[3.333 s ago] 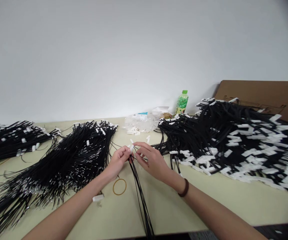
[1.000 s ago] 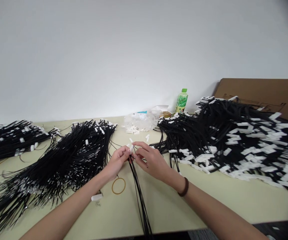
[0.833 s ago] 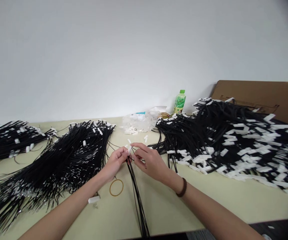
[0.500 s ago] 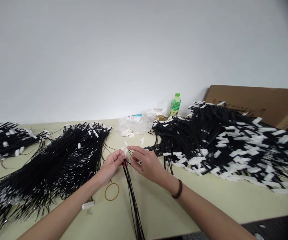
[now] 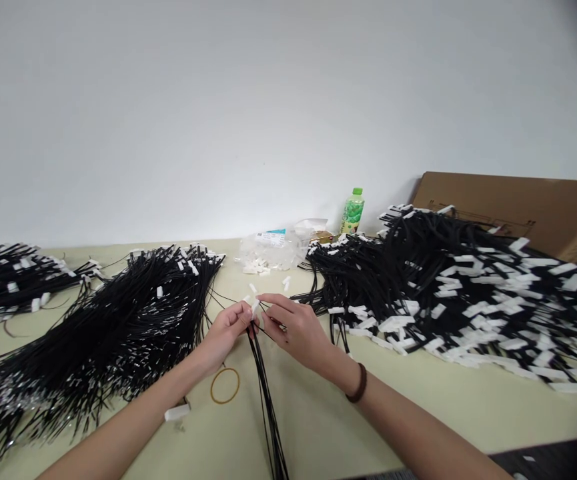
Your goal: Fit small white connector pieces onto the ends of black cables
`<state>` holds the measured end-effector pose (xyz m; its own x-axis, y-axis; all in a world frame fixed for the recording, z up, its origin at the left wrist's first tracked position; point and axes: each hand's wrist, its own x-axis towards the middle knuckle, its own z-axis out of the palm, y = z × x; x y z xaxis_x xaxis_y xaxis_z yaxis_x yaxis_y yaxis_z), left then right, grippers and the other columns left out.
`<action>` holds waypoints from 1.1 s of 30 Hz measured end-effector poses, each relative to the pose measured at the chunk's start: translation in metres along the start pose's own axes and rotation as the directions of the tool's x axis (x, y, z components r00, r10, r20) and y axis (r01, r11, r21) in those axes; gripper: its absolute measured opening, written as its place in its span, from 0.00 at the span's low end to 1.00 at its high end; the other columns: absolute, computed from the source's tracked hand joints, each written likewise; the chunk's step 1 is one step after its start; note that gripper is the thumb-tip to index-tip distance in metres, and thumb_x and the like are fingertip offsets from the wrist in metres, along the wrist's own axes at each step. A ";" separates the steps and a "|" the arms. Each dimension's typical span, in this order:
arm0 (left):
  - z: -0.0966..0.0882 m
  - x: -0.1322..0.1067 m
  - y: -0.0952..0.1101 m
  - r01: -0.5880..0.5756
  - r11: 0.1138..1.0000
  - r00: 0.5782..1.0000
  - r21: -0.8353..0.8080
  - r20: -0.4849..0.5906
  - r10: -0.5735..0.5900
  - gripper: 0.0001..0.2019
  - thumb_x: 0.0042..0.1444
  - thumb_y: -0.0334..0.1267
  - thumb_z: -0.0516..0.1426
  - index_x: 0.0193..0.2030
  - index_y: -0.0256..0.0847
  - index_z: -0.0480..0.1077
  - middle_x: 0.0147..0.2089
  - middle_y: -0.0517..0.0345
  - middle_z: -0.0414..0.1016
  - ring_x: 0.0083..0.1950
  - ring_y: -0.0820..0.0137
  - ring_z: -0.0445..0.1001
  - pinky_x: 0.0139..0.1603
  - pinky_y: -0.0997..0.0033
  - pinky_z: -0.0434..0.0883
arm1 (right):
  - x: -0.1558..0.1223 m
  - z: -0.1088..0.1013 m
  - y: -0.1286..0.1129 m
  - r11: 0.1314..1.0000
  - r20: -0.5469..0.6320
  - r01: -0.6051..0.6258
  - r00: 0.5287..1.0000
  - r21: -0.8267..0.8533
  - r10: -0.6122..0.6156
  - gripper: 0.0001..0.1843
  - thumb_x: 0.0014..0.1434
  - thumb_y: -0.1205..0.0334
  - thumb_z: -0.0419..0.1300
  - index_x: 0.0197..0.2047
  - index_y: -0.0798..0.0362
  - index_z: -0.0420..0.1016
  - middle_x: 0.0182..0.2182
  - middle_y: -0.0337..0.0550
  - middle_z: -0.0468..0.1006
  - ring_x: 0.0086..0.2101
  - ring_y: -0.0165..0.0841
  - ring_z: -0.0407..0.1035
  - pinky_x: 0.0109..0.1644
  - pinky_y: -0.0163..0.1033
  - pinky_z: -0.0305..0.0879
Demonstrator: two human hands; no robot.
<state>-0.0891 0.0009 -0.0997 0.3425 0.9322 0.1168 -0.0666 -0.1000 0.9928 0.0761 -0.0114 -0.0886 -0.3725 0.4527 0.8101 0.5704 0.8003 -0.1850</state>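
Observation:
Near the middle of the table, my left hand (image 5: 225, 335) pinches a white plastic connector (image 5: 255, 308) between thumb and fingers. A thin bundle of black wires (image 5: 265, 390) runs from it down toward the front edge. My right hand (image 5: 298, 333) is at the connector's right side, its fingers closed on a thin black wire (image 5: 263, 328); the fingertips partly hide the contact. A yellow-brown rubber band (image 5: 223, 403) lies below my left hand. Beside my left forearm is a white connector piece (image 5: 177, 413). Small loose white connectors (image 5: 286, 283) lie just beyond my hands.
A large heap of black wires (image 5: 133, 320) lies left, with another bunch (image 5: 3, 287) farther left. Wires with white connectors (image 5: 498, 307) cover the right side. At the back stand a clear bag (image 5: 268, 250), a green-capped bottle (image 5: 352, 212) and a cardboard box (image 5: 498, 203).
The view has shifted very slightly. My right-hand fingers have moved a little at the connector; my left hand keeps its pinch.

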 end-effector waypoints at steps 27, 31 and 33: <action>-0.001 0.000 -0.001 0.014 1.000 1.000 0.011 0.003 -0.014 0.15 0.51 0.49 0.55 0.26 0.37 0.61 0.24 0.62 0.64 0.28 0.74 0.62 0.32 0.74 0.60 | -0.001 0.001 -0.001 1.000 0.002 0.023 1.000 -0.009 -0.023 0.08 0.60 0.67 0.49 0.28 0.54 0.61 0.43 0.44 0.73 0.25 0.24 0.66 0.28 0.31 0.59; -0.002 0.000 -0.002 0.012 1.000 1.000 0.023 0.007 -0.012 0.15 0.52 0.49 0.54 0.26 0.38 0.61 0.24 0.62 0.64 0.28 0.74 0.62 0.32 0.74 0.59 | -0.001 0.000 -0.002 0.999 0.004 0.031 1.000 -0.021 -0.031 0.08 0.60 0.67 0.49 0.28 0.54 0.62 0.43 0.44 0.73 0.25 0.24 0.66 0.27 0.31 0.59; -0.001 0.000 -0.002 0.010 1.000 1.000 0.029 0.005 -0.010 0.16 0.52 0.49 0.54 0.26 0.38 0.61 0.23 0.62 0.64 0.28 0.74 0.62 0.32 0.74 0.59 | 0.000 0.000 -0.002 0.999 0.009 0.032 0.999 -0.021 -0.032 0.08 0.60 0.67 0.49 0.28 0.54 0.62 0.43 0.44 0.73 0.25 0.24 0.67 0.27 0.31 0.59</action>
<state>-0.0903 0.0018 -0.1018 0.3482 0.9313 0.1068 -0.0357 -0.1007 0.9943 0.0750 -0.0134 -0.0883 -0.3968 0.4304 0.8107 0.5736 0.8058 -0.1470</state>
